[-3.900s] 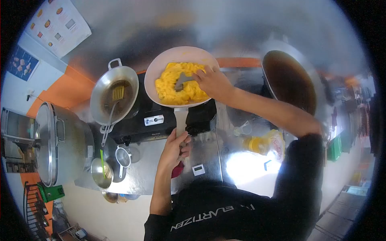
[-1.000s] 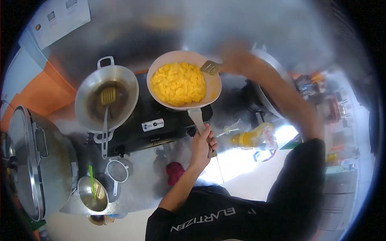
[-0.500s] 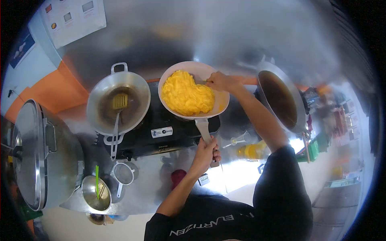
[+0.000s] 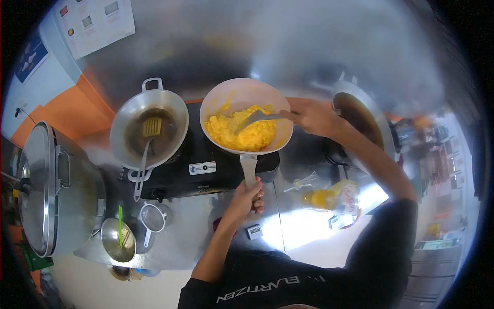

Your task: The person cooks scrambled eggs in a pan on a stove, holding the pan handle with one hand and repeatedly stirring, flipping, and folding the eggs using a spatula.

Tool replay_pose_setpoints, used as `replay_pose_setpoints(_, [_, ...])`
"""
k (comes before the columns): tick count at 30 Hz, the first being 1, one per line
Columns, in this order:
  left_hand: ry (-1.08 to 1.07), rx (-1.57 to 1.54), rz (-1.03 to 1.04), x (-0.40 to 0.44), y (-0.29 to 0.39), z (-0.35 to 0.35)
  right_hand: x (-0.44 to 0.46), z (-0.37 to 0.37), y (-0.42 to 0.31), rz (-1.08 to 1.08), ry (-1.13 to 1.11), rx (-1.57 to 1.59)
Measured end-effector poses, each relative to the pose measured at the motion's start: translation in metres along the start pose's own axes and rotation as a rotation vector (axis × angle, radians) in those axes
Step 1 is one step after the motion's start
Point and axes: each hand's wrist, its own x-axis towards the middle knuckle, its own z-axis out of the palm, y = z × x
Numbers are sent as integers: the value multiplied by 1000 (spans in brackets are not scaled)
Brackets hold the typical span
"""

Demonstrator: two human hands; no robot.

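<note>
My left hand (image 4: 248,200) is wrapped round the beige handle of a frying pan (image 4: 252,88). The pan, pale pink inside, is over the right side of a black gas stove (image 4: 175,190); I cannot tell whether it rests on the burner. Soft yellow scrambled eggs (image 4: 218,133) cover the lower part of the pan, with smears on its far wall. Closed around a grey spatula (image 4: 260,116), my right hand (image 4: 313,117) is at the pan's right rim, slightly blurred. The spatula's blade is down in the eggs.
Left of the pan stands a metal wok (image 4: 121,121) holding a slotted turner (image 4: 152,127). A large lidded pot (image 4: 77,201) is at far left. Dark liquid fills a wok (image 4: 355,114) at right. A strainer (image 4: 153,217), bowl (image 4: 110,247), timer (image 4: 254,232) and yellow bottle (image 4: 321,199) are nearer me.
The spatula has lifted into clearer view and my right hand has moved right. The eggs have been pushed down from the pan's upper left and broken up. My left hand keeps its hold.
</note>
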Motion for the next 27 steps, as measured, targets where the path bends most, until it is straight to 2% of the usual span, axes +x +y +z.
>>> replay_pose_setpoints(2, [-13,-21,3,-7,5,1,-17,-21,-13,79,135,129])
replay_pose_setpoints(4, [-20,-45,-13,-7,6,0,-31,-64,-30,154,151,196])
replay_pose_setpoints(5, [-24,-54,-22,-7,7,-1,-37,-86,-40,165,118,176])
replay_pose_setpoints(7, [-8,-54,-24,-6,4,-1,-50,-83,-48,183,-29,111])
replay_pose_setpoints(9, [-13,-50,-24,-2,1,-3,-64,-33,-46,198,-256,18])
replay_pose_setpoints(12, [1,-13,-19,-2,1,-3,-43,10,-61,388,28,74])
replay_pose_setpoints(14, [61,44,-6,-9,6,7,-23,12,-53,475,89,114])
replay_pose_setpoints(16, [45,19,14,-6,0,3,-11,19,-22,433,53,63])
replay_pose_setpoints(18, [52,-9,39,-3,-4,2,-4,-1,-18,428,-88,72])
replay_pose_setpoints(20, [44,-40,65,-1,-9,0,3,-83,-27,459,-332,133])
replay_pose_setpoints(23, [33,-71,86,-1,-9,3,0,-126,-45,438,-376,141])
replay_pose_setpoints(26, [33,-69,92,-3,-8,5,-4,-79,-61,488,-279,-78])
replay_pose_setpoints(27, [35,-61,94,-4,-8,4,-2,-52,-57,457,-257,-62])
